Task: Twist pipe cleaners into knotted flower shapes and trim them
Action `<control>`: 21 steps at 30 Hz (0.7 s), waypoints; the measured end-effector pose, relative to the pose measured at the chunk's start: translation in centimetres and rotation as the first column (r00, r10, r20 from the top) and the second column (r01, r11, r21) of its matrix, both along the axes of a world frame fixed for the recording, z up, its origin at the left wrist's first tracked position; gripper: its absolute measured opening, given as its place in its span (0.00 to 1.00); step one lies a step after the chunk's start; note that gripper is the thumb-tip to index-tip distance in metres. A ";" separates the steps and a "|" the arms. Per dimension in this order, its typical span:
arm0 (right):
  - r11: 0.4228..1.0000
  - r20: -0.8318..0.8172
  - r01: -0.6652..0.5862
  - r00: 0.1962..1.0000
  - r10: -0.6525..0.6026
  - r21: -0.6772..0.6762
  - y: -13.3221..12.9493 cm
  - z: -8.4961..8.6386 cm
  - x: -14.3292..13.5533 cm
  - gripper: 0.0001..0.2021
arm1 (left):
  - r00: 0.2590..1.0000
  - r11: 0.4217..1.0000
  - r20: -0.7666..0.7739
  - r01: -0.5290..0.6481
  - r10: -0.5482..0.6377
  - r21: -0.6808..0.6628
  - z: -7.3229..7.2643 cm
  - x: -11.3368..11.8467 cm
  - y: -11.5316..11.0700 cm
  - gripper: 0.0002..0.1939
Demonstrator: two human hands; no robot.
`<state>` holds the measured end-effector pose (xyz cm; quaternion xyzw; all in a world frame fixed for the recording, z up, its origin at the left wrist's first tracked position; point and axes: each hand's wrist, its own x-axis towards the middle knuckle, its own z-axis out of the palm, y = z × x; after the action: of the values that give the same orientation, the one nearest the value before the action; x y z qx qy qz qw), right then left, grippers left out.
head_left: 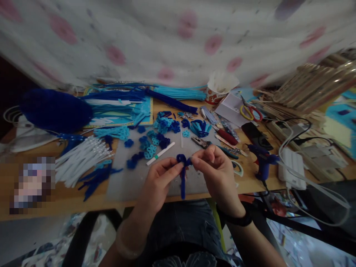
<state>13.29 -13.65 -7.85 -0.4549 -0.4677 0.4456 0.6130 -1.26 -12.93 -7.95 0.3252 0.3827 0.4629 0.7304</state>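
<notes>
Now both hands, the left hand [159, 177] and the right hand [214, 168], pinch closed on a dark blue fuzzy wire [183, 174] above the grey mat [125, 181], apparently shaping its top loop, so the next bend likely needs a firm, small twist.

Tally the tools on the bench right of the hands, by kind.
Scissors: 1, red and yellow handles
Glue gun: 1, blue
Pliers: 1, lying just behind the right hand
Total: 3
The left hand and right hand hold a dark blue pipe cleaner, not a tool.
</notes>
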 end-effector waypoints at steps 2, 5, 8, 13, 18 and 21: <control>1.000 0.029 0.030 0.999 -0.030 -0.007 -0.2 0.1 0.1 0.20 | 0.999 0.998 -0.038 -0.029 0.031 0.060 -0.2 -0.1 -0.1 0.09; 0.997 0.078 0.075 0.994 -0.073 -0.024 -0.5 0.6 0.3 0.18 | 0.978 0.974 -0.172 -0.079 0.118 0.214 -0.3 -0.5 -0.3 0.09; 0.996 0.117 0.079 0.990 -0.073 -0.048 -0.6 1.1 0.4 0.18 | 0.944 0.945 -0.291 -0.056 0.156 0.322 -0.5 -1.0 -0.2 0.07; 0.995 0.187 0.097 0.978 -0.090 -0.032 -0.2 1.0 0.5 0.16 | 0.962 0.961 -0.264 0.002 0.074 0.275 -1.5 -1.1 0.7 0.07; 0.994 0.130 -0.023 0.991 0.038 -0.110 0.7 0.7 1.0 0.19 | 0.979 0.970 -0.196 -0.011 0.060 0.242 -2.4 -0.8 1.3 0.07; 0.978 0.055 -0.096 0.993 0.108 -0.186 1.1 0.6 1.5 0.21 | 0.962 0.959 -0.262 0.001 0.076 0.283 -2.6 -1.0 1.5 0.06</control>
<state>14.75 -12.51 -7.29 -0.4987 -0.4674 0.5025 0.5295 -2.21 -11.39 -10.52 0.4782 0.4153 0.4777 0.6088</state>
